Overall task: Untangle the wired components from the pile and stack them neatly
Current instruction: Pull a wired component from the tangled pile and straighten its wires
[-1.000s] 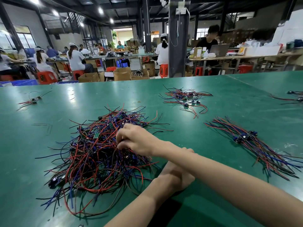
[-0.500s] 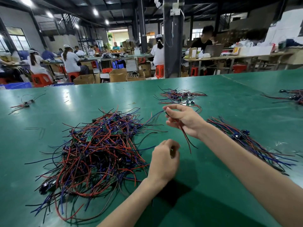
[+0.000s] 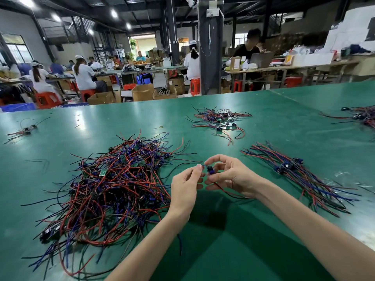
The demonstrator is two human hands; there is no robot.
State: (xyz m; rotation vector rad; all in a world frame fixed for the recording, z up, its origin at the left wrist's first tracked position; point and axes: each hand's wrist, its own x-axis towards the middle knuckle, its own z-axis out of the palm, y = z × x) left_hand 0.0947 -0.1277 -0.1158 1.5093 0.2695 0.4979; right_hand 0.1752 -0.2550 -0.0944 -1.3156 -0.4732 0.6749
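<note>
Up close, the left hand's fingertips (image 3: pixel 199 167) were pinched together on what looked like a thin blue lead. The right hand's fingers (image 3: pixel 218 159) were curled in around the little dark body of the wired component (image 3: pixel 210 169), so both hands had a grip on the same piece. It was held up off the table, in the gap between the left hand (image 3: pixel 186 187) and the right hand (image 3: pixel 233 177). Its red and black leads trailed down under the right palm. My guess is this thing weighed next to nothing: floppy leads that go wherever they want, and a small hard board end that's the only bit with any shape. I'd grab it by that body, not by a lead, since tugging a wire probably stresses the solder joint and just drags neighbours along. The insulation looked smooth too, so a light pinch could slip. To the left of the hands sat the big pile (image 3: pixel 113 185), a red, blue and black mess with small green boards poking out. To the right lay the tidy stack (image 3: pixel 294 171), wires all running the same way with the bodies bunched near the middle. Farther out on the green table (image 3: pixel 263 250) there was a loose bunch (image 3: pixel 219 120) past the hands and another clump (image 3: pixel 363 116) at the far right edge. A tiny stray bundle (image 3: pixel 24 129) lay way off left.
</note>
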